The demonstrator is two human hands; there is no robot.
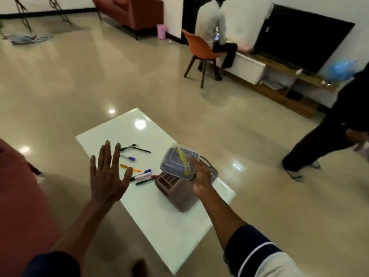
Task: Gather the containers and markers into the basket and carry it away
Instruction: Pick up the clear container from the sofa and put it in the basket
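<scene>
Head view: clear container (179, 163) grasped in right hand (200, 179), tilted above basket (175, 191) on white worktop (159, 216).
Left hand (107, 176) released, fingers spread, left of basket; markers (142, 176) scattered beside basket, long axes pointing various ways.

On the white table (151, 212) there were seven writing tools: two dark pens (127, 147), two blue-capped markers (128, 157), one orange pen (130, 168), one red marker (147, 177) and one green marker (144, 181). There was one clear container (177, 163), with one yellow clip on its lid. One mauve basket (179, 198) stood there; I could not tell if the perforated part behind it was a second one. Two hands were visible, one left hand (107, 176) and one right hand (201, 178). Two other persons (211, 23) were in the room, with one orange chair (199, 48), one sofa (131, 11), one pink bin (161, 31) and one television (299, 39).
</scene>
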